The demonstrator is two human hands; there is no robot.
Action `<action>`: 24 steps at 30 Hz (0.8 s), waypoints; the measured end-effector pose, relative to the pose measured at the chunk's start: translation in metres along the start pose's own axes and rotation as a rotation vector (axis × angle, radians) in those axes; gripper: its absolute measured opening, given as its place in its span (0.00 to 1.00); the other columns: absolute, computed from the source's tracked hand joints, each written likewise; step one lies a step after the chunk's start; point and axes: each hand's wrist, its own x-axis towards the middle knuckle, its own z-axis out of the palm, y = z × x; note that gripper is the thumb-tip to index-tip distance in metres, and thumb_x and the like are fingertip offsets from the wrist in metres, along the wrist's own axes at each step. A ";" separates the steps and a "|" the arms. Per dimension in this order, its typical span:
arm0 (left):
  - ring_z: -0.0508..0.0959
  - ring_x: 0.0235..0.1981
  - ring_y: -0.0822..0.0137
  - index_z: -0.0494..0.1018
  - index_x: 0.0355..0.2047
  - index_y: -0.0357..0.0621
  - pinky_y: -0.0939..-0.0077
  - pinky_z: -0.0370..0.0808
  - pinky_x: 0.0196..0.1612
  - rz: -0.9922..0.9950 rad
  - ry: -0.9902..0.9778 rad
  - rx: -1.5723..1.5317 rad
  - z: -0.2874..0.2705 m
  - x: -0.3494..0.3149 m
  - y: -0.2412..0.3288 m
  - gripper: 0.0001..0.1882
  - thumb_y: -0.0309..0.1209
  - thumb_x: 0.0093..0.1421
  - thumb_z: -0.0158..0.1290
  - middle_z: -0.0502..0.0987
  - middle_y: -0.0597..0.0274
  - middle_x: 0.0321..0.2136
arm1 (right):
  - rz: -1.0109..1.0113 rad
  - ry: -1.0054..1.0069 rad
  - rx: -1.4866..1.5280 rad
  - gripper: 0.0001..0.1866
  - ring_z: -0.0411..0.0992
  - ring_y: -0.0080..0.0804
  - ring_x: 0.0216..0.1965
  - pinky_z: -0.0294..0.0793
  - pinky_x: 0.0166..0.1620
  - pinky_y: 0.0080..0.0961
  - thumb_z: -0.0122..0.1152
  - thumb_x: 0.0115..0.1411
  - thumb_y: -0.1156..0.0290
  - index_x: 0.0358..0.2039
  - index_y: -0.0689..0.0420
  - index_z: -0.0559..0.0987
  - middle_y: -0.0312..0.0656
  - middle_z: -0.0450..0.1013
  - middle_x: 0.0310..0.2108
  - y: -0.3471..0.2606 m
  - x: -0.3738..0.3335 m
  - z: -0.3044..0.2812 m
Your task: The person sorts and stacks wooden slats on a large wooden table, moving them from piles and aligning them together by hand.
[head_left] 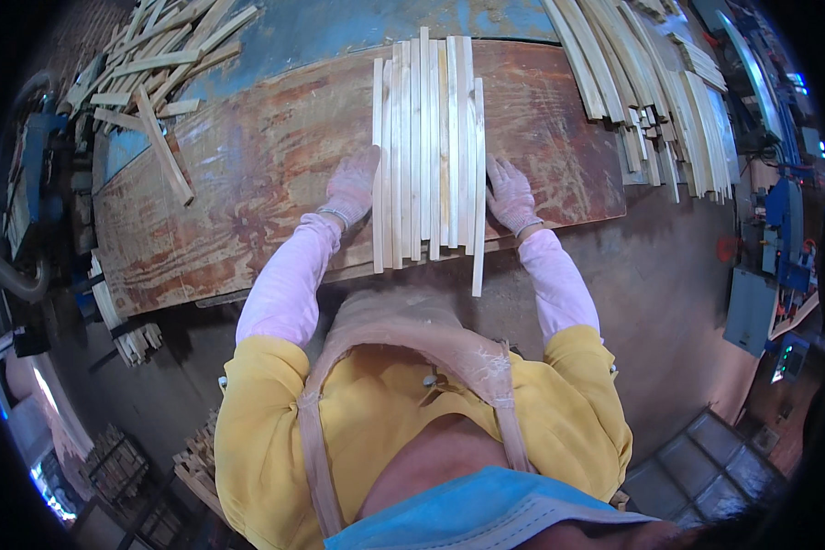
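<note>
A row of long, pale wooden strips lies side by side in front of me, with uneven ends jutting past the near edge of a worn brown board. My left hand, in a pinkish glove, rests on the board against the row's left side, its fingers stretched out. On the right side, my right hand, gloved alike, lies beside the outermost strip with fingers extended and its thumb side close to the wood. The strips sit between both hands; neither hand wraps round one. Where the fingertips meet the wood is partly hidden.
At the far left, a jumbled heap of wooden strips spreads over the blue tabletop, one strip slanting onto the board. Longer strips are stacked at the far right. Blue-grey machinery stands right; more wood lies below left.
</note>
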 end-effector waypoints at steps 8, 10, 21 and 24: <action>0.65 0.70 0.46 0.65 0.69 0.44 0.54 0.60 0.73 -0.049 0.136 -0.114 0.037 -0.012 -0.014 0.29 0.41 0.70 0.46 0.67 0.44 0.68 | 0.480 0.037 0.519 0.23 0.77 0.52 0.54 0.75 0.57 0.38 0.57 0.70 0.59 0.62 0.54 0.76 0.54 0.80 0.49 -0.020 -0.068 -0.003; 0.66 0.69 0.46 0.65 0.69 0.45 0.54 0.60 0.73 -0.074 0.092 -0.161 0.030 -0.011 -0.012 0.29 0.42 0.70 0.46 0.69 0.44 0.67 | 0.546 -0.096 0.646 0.30 0.75 0.46 0.59 0.71 0.63 0.34 0.57 0.71 0.59 0.69 0.59 0.69 0.54 0.75 0.60 -0.055 -0.118 -0.014; 0.76 0.62 0.53 0.65 0.68 0.41 0.58 0.70 0.66 -0.268 0.324 -1.073 0.028 -0.024 0.041 0.33 0.34 0.64 0.59 0.76 0.48 0.60 | 0.603 0.291 0.687 0.29 0.74 0.45 0.60 0.73 0.61 0.35 0.57 0.73 0.63 0.70 0.60 0.67 0.53 0.72 0.63 -0.113 -0.145 0.005; 0.81 0.51 0.57 0.66 0.64 0.38 0.59 0.76 0.58 -0.386 0.310 -1.513 0.008 -0.020 0.109 0.32 0.31 0.61 0.64 0.80 0.52 0.51 | 0.282 0.373 0.608 0.29 0.76 0.44 0.55 0.74 0.61 0.34 0.59 0.72 0.67 0.70 0.63 0.67 0.52 0.75 0.59 -0.153 -0.099 -0.002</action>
